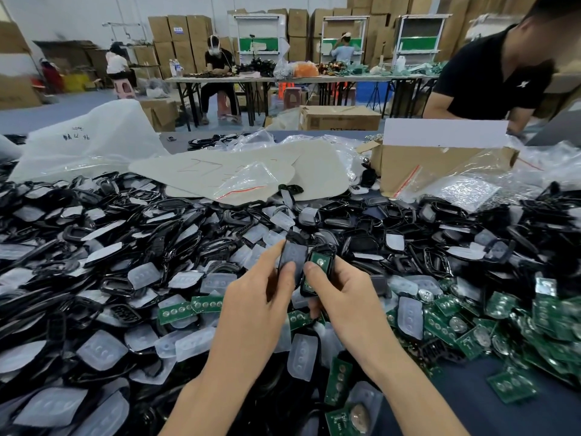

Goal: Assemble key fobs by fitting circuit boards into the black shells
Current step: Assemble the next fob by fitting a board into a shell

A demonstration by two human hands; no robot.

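My left hand (257, 306) grips a black shell half (294, 251) with a pale rubber pad in it, thumb pressed on its face. My right hand (341, 294) holds another black shell (317, 269) with a green circuit board (322, 261) seated inside, thumb on the board. The two shells sit side by side, touching, above the pile. Loose green circuit boards (503, 313) lie heaped to the right. Black shells (119, 247) and translucent button pads (100, 349) cover the table to the left and ahead.
A cardboard box (440, 165) with a white flap stands at the back right, among clear plastic bags (245, 180) and beige sheets. A white bag (88, 143) lies back left. A person in a black shirt (493, 77) leans in at the far right.
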